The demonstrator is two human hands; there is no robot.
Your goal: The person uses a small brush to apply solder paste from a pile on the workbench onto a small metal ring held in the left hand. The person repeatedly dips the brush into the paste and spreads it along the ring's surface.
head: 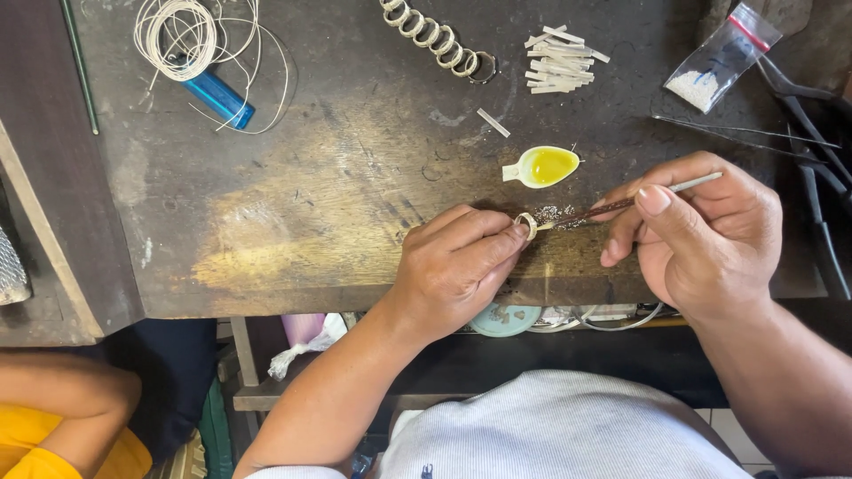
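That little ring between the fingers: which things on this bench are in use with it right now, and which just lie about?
In use:
left hand pinching the small ring
right hand holding the thin stick tool to it
spoon-shaped dish of yellow liquid, close by

Lying about:
blue lighter
coil of white wire
row of joined rings
pile of short strips
plastic bag of white bits
black pliers

Even, soft daylight — a warm sheen on the worn workbench [266, 248]; sharp focus, faint shadows beneath, darker corners.
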